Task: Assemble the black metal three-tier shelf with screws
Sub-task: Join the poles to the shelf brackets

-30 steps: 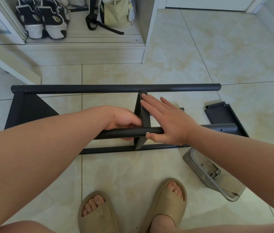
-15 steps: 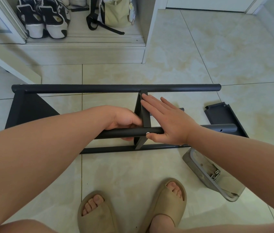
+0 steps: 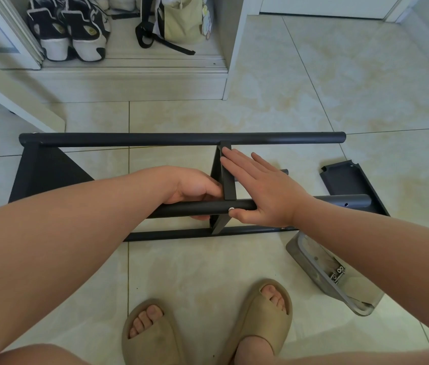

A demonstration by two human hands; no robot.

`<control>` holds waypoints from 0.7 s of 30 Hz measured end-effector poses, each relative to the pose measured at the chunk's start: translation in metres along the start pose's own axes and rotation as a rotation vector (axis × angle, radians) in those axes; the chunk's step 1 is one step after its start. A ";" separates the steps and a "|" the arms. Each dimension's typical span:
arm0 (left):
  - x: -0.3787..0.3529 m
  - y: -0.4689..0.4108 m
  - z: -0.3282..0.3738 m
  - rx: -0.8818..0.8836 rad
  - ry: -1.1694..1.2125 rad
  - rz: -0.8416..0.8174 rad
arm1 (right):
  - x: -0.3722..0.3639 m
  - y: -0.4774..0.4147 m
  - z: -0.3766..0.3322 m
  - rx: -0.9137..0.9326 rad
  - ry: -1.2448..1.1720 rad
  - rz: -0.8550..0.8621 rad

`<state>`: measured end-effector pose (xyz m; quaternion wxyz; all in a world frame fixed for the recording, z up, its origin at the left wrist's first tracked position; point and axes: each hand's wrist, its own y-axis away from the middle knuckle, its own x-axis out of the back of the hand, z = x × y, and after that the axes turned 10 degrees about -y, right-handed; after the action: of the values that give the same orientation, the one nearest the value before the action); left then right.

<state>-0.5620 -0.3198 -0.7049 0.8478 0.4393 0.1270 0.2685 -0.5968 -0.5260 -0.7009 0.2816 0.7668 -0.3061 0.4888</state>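
The left forearm comes from the lower left of the frame to the centre. The left hand [image 3: 195, 189] is curled over the near black round metal tube [image 3: 197, 208] of the black metal shelf frame [image 3: 181, 139]. This frame lies on its side on the beige tiled floor [image 3: 339, 88], across the middle of the frame. The fingers wrap the tube just left of the upright black middle shelf panel [image 3: 227, 185], and the fingertips are mostly hidden.

The right forearm enters from the lower right. The right hand [image 3: 268, 191] is flat, with straight fingers [image 3: 237, 164] laid against the right face of this panel and pointing to the upper left. Its thumb lies along the near tube, and the tip touches a small silver screw head [image 3: 231, 209].

In the lower right, a grey plastic tray [image 3: 313, 259] holds some loose silver screws [image 3: 338, 273].
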 end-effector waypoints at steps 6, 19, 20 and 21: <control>0.002 0.000 -0.002 0.007 0.030 -0.012 | 0.001 0.000 0.000 -0.001 0.004 -0.006; 0.001 -0.005 -0.002 -0.034 0.019 0.012 | 0.000 0.000 0.000 0.000 -0.001 0.008; 0.001 -0.005 -0.003 -0.044 0.026 0.006 | 0.000 0.000 0.000 -0.001 0.002 0.005; 0.002 -0.005 -0.004 -0.050 0.027 0.002 | 0.000 0.000 0.000 -0.001 0.005 0.002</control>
<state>-0.5603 -0.3185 -0.7110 0.8566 0.4143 0.1312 0.2782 -0.5964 -0.5258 -0.7009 0.2822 0.7652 -0.3064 0.4908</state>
